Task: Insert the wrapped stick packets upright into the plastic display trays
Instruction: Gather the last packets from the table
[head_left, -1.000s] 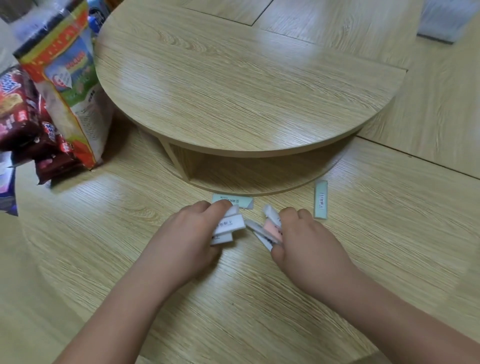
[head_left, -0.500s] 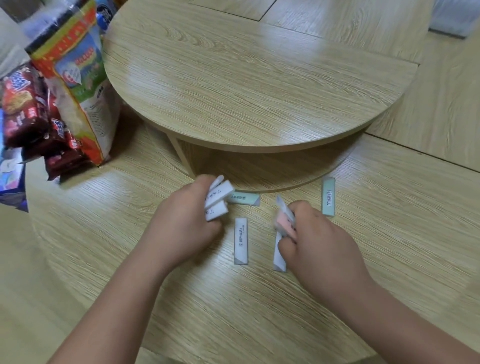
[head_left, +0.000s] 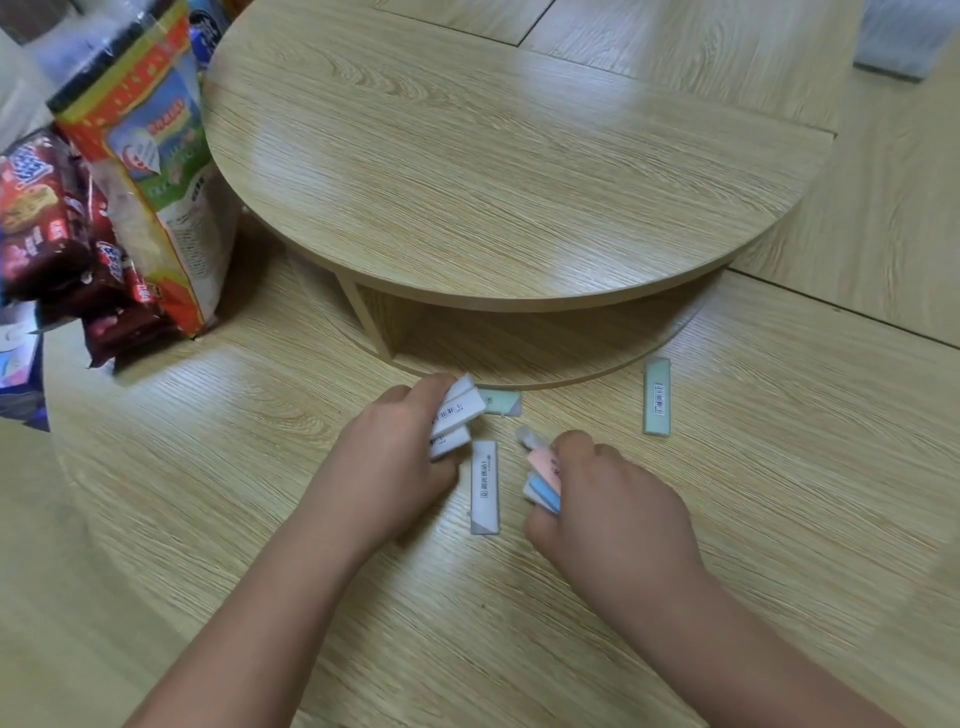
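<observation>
Gathering stage, nothing inserted; no trays in sight. Left hand (head_left: 400, 467) clutches white packets (head_left: 457, 410). Right hand (head_left: 608, 509) grips pink and blue packets (head_left: 543, 475). Between hands, grey packet (head_left: 484, 486) lies flat on worktop (head_left: 260, 493); two green ones beyond, loose.

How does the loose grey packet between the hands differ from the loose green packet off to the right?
The grey packet is pale grey; the green packet is mint. The grey one lies between the left hand and right hand; the green one lies apart. Both lie flat, lengthwise away from the person.
</observation>
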